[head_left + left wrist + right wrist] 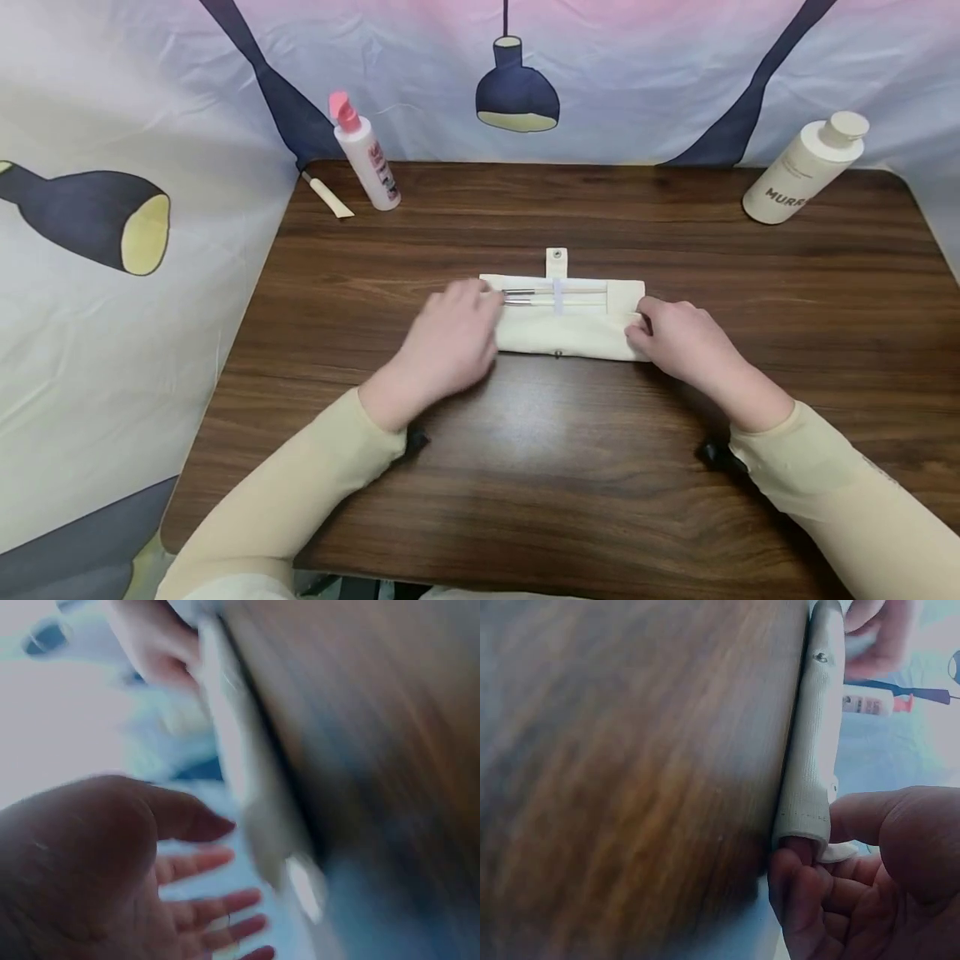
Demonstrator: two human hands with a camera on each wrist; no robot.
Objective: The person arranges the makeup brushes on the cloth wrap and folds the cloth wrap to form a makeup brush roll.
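Observation:
A cream cloth case (566, 335) lies folded lengthwise on the wooden table. In its upper part two slim pale sticks with silver ends (517, 292) lie side by side under a lilac band (557, 297). A snap tab (557, 262) sticks out from the far edge. My left hand (453, 337) is over the case's left end, and the blurred left wrist view shows its fingers (202, 911) spread beside the cloth. My right hand (686, 342) pinches the right end, thumb on top and fingertips tucked under the fold in the right wrist view.
A white pump bottle with a pink top (371, 162) stands at the back left, beside a small cream tube-like item (330, 198). At the back right is a larger white bottle (802, 171). Printed fabric (427, 100) hangs behind the table (525, 517).

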